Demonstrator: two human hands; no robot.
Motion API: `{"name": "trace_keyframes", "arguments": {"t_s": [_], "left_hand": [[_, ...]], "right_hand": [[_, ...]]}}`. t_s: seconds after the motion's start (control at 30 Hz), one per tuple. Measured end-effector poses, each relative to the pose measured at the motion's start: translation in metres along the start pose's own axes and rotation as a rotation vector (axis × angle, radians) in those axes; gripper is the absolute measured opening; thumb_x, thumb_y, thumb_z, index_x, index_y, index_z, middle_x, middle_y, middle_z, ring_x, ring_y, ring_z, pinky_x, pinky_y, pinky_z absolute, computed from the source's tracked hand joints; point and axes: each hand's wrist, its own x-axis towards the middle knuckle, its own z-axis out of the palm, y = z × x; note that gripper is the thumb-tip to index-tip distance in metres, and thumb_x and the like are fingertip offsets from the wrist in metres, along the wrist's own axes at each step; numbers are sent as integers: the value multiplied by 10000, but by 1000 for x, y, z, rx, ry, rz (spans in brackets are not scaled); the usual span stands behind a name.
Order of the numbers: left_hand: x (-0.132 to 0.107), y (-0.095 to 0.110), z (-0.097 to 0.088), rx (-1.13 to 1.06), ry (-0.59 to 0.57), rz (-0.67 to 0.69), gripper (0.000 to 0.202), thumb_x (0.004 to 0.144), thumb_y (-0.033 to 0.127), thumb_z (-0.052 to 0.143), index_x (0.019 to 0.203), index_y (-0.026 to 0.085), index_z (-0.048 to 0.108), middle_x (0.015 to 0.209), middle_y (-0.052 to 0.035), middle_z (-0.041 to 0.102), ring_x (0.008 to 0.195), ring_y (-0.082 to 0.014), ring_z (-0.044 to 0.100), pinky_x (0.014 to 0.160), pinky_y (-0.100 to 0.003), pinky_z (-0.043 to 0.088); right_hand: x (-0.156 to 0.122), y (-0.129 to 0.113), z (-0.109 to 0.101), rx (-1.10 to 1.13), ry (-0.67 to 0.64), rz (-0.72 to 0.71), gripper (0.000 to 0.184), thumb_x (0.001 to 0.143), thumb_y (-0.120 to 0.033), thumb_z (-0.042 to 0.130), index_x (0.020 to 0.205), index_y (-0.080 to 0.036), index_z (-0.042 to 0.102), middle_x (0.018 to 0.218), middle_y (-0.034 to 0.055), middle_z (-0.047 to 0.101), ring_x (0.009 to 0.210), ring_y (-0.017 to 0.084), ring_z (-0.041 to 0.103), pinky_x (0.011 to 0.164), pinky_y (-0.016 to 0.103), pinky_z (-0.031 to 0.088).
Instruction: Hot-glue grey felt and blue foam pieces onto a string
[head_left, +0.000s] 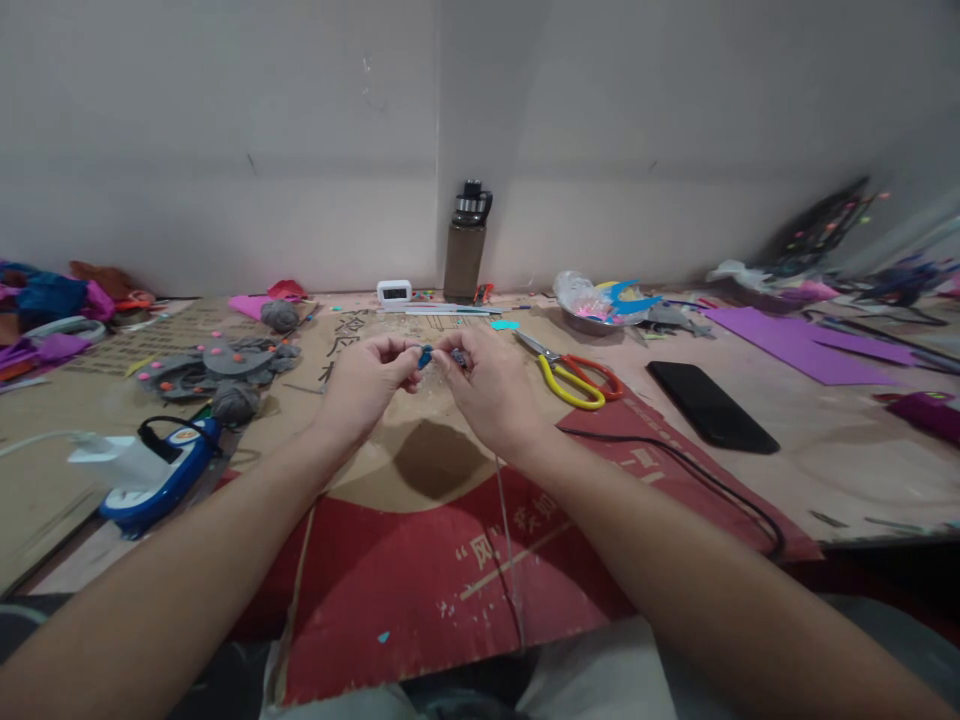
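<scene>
Above the cardboard, a small dark-blue piece [425, 357] sits between the fingertips of both hands. My left hand [373, 378] is closed in a pinch at its left side. From the other side, the thumb and fingers of my right hand [491, 390] close on it too. A tiny dark, greyish-purple bit [459, 357] shows among the right fingers; its kind cannot be made out. Below my right wrist a thin pale cord [505, 520] runs down over the red printed cardboard [420, 590]. Scissors [570, 375] with yellow and orange handles lie right of my right hand.
A black phone [711, 405] and purple sheets [795, 342] lie to the right. At left are a blue power strip [161, 490] and grey felt pieces with coloured pins [225, 365]. A bottle [465, 250], small white clock [394, 293] and metal bowl [600, 320] stand at the back.
</scene>
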Motion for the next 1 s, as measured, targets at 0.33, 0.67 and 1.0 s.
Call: {"name": "trace_keyframes", "arguments": {"t_s": [0.33,0.67,1.0], "left_hand": [[-4,4,0,101,-17,29,100,707,261,693,670,174,660,533,-2,593,483,-109,501,502,-225,403],[-3,6,-2,187,-80,53,127,734,255,672,638,177,642,508,7,556,459,-100,462,488,-229,353],[4,5,-11,203,-256,81,135,751,294,666,689,177,695,567,-13,601,508,-105,502,533,-227,409]], "right_hand": [[0,1,-1,-27,5,-11,123,901,-271,496,803,-219,549,836,50,609,855,191,534,767,337,371],[0,1,-2,-83,15,-14,111,895,-261,521,812,-216,579,856,53,624,869,192,548,764,327,379],[3,7,-6,78,-57,115,116,853,-277,565,791,-211,639,747,19,627,764,165,550,688,302,384]]}}
